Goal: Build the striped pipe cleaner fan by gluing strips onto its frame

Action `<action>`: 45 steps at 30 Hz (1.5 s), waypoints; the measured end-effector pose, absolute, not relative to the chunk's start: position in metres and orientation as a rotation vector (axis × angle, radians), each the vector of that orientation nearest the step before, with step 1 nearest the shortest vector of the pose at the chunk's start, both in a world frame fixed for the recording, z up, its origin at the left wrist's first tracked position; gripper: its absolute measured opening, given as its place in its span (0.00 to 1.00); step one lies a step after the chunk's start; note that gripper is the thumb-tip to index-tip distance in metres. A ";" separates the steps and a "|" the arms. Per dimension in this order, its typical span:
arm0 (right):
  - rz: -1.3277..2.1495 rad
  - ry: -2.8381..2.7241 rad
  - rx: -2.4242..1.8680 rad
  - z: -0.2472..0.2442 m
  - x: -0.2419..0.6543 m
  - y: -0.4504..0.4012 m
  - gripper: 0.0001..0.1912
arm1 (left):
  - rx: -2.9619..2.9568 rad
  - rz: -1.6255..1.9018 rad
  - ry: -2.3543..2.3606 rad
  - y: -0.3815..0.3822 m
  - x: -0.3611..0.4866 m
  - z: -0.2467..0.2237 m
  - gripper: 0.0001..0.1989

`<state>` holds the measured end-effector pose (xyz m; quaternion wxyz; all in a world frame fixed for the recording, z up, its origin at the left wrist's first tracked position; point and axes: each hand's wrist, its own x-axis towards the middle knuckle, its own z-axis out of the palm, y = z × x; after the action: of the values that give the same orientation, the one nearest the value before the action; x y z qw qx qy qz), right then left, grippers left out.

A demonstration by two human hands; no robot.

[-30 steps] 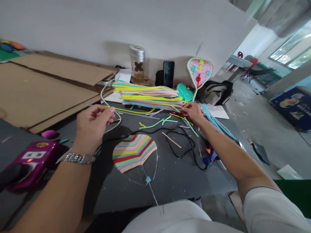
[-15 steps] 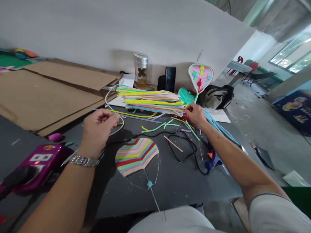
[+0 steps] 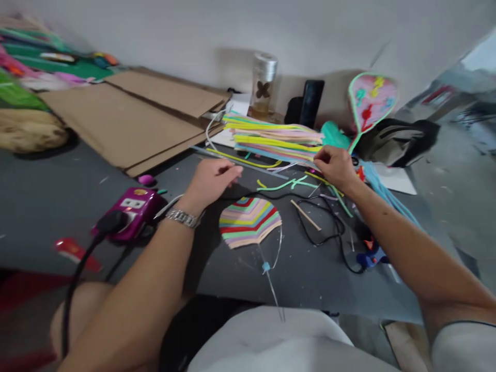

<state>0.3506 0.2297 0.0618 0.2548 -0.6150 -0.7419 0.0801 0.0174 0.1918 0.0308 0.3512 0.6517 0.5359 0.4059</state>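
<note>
My left hand point(image 3: 213, 185) is over the table, thumb and fingers pressed together; anything between them is too small to make out. Below and right of it lies a fan-shaped piece point(image 3: 251, 222) of striped fuzzy stems on a wire frame, with a light blue knot point(image 3: 265, 266) at its handle. My right hand point(image 3: 337, 166) is pinched at the right end of a bundle of colourful pipe cleaners point(image 3: 275, 139), and its fingertips hide what they grip. Loose green stem pieces point(image 3: 287, 184) and a thin wooden stick point(image 3: 306, 215) lie between the hands.
A blue glue gun point(image 3: 372, 258) with black cord lies under my right forearm. A purple power socket point(image 3: 134, 212) stands left. Behind are cardboard sheets point(image 3: 155, 113), a bottle point(image 3: 263, 82), a phone point(image 3: 312, 102), a finished pink fan point(image 3: 372, 103) and a dark bag point(image 3: 399, 139).
The view has swung left, so everything sits further right in it. My left hand has come closer to the striped piece. My right hand stays at the bundle's right end.
</note>
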 end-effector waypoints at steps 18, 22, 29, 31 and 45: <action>0.238 -3.128 -1.069 0.062 0.261 0.067 0.27 | 2.070 0.585 1.383 0.191 0.014 0.027 0.07; 0.127 -3.198 -1.083 0.060 0.257 0.060 0.31 | 2.084 0.565 1.395 0.191 0.014 0.027 0.06; 0.010 -3.212 -1.059 0.055 0.257 0.056 0.30 | 2.099 0.497 1.392 0.190 0.015 0.029 0.05; -0.020 -3.206 -1.057 0.054 0.256 0.055 0.30 | 2.117 0.459 1.386 0.189 0.016 0.030 0.05; -0.037 -3.236 -1.062 0.055 0.253 0.052 0.35 | 2.252 0.151 1.342 0.177 0.020 0.037 0.19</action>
<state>0.2528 0.0520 0.0554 -0.1320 -0.3092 -0.9417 -0.0109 0.0203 0.1768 0.0370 0.2551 0.8293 0.4941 0.0555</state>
